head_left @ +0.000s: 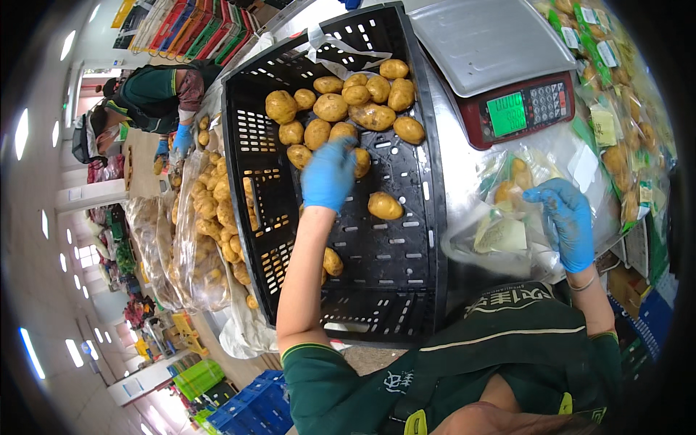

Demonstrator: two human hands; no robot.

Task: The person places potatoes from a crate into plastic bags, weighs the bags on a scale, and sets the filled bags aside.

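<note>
The left arm reaches forward, bare to the sleeve, its blue-gloved left hand [328, 174] hanging palm down with fingers loosely spread over the potatoes [341, 109] in a black crate [406, 275]; whether it grips one I cannot tell. The right hand [569, 221], also gloved, bends inward and pinches the rim of a clear plastic bag [500, 232] holding a few potatoes, just below a red weighing scale [518, 109]. Left of the crate lie sacks of potatoes [203, 232], where another person [156, 98] works.
</note>
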